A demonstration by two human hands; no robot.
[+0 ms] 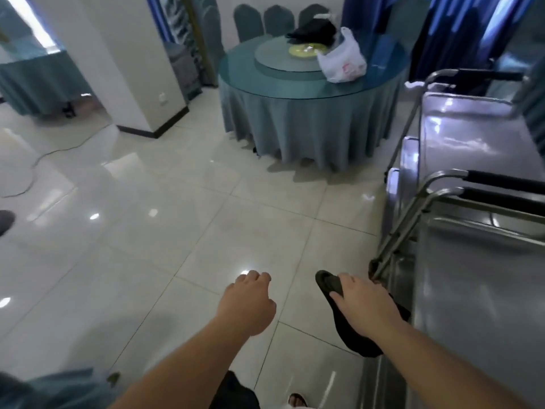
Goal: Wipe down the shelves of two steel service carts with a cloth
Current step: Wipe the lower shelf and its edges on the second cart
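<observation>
While both bare arms reach forward over a glossy tiled floor, the right hand grips a dark cloth. Its fingers curl around the cloth, which sticks out past the fingertips toward the left and hangs below the palm. The left hand holds nothing; its fingers are loosely curled inward, knuckles up, well clear of the cloth.

Just right of the right hand's fingers stands a steel cart, its top shelf bare and shiny, with a black-gripped handle beyond the fingertips. A second cart stands farther ahead, touching or nearly touching the first.

Far beyond both hands' fingertips sits a round table with a teal cloth skirt, a glass turntable and a white plastic bag.
</observation>
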